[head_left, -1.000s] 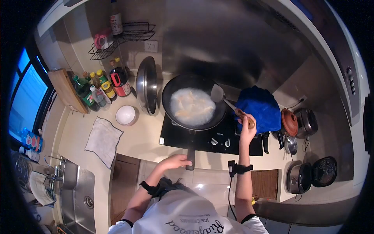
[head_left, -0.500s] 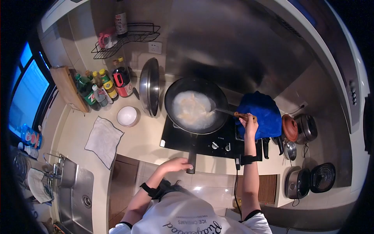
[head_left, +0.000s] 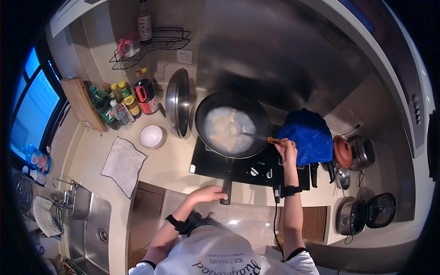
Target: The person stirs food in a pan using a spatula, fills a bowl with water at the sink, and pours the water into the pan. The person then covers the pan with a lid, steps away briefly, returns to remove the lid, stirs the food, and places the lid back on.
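A black wok sits on the black stove, holding cloudy liquid with pale pieces of food. My right hand is closed round the brown wooden handle of a spatula, whose blade is under the liquid. My left hand is closed at the end of the wok's black handle, fingers against it. Left of the wok, a large metal lid stands on edge. A blue cloth covers something on the stove's right side.
A white bowl and a pale cloth lie left of the stove. Several bottles and a wooden board stand behind them. The sink is at lower left. At right are a brown pot and an open cooker.
My right hand brought the spatula down from above the wok's right side into the liquid and moved its blade inward. The food pieces shifted. My left hand stays at the wok handle.
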